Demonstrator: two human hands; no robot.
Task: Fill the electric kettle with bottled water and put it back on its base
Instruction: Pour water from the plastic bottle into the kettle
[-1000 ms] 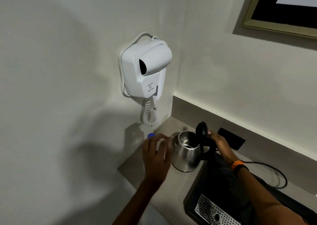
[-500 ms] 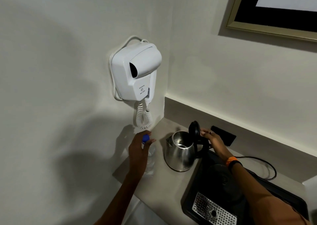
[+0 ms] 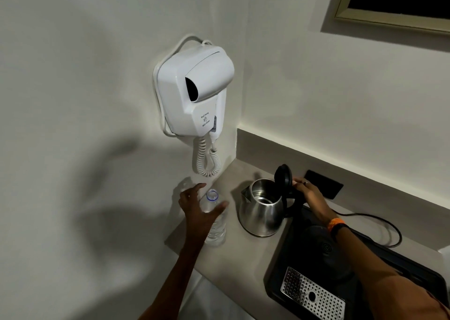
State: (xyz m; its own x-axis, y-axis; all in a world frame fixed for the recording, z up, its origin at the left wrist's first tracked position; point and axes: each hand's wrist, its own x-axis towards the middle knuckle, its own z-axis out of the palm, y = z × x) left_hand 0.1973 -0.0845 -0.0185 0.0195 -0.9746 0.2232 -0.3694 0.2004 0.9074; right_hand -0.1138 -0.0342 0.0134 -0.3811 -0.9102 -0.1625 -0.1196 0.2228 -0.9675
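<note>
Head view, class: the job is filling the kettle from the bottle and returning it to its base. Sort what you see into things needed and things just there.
Needed:
kettle, lid up
water bottle, cap off
kettle base
left hand
right hand

Just there:
hair dryer
black tray
drip grate
picture frame

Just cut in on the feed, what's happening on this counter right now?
A person is getting ready to fill the kettle. It stands on the counter off its base, lid flipped up, with the right hand on its handle. The left hand is spread open around the water bottle, which stands upright with its cap off. No pouring yet.
</note>
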